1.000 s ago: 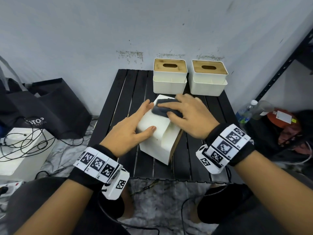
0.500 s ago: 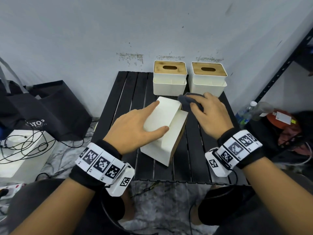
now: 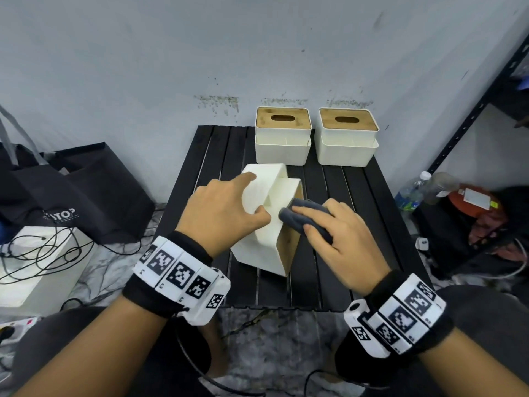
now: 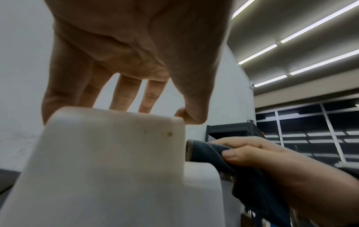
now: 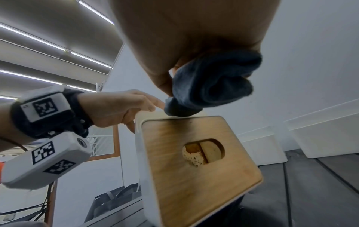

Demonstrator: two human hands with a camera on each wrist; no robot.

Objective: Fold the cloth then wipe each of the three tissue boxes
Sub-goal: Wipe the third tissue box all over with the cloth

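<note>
On the black slatted table (image 3: 217, 156), near its middle, one white tissue box (image 3: 257, 239) lies tipped on its side, wooden lid facing right. My left hand (image 3: 223, 213) rests on top with straight fingers, steadying it. My right hand (image 3: 340, 239) grips the folded dark cloth (image 3: 297, 219), pressing it against the box's upper edge. Two other tissue boxes (image 3: 283, 136) stand upright by the wall.

Cloth (image 3: 306, 222) — mostly under fingers
</note>
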